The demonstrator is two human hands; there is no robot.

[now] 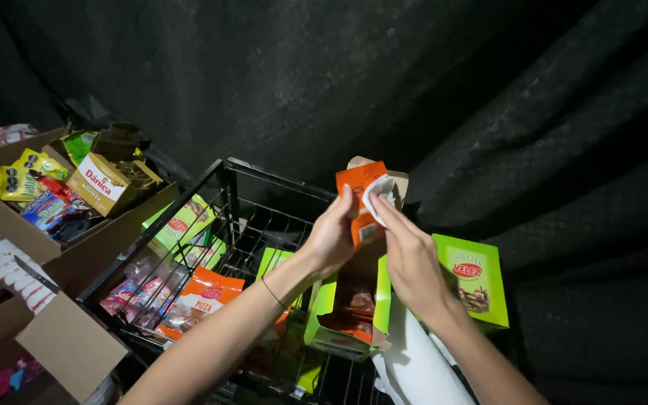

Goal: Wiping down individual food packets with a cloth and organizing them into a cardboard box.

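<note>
Orange carton (359, 196) sits pinched in the left hand (331, 238) above a black wire basket (226, 180); the right hand (412, 259) fingers close on its white flap (380, 191). Green boxes (474, 277) and snack packets (200, 296) crowd beneath.

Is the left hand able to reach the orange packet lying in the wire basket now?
Probably not at once: the left hand holds the small orange box. The orange packet lies uncovered in the wire basket.

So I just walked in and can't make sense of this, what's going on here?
A person holds a small orange carton up in both hands: the left hand grips its side, and the right hand pinches a white wrapper at its open top. Below sit a black wire basket of snack packs and a green box.
</note>
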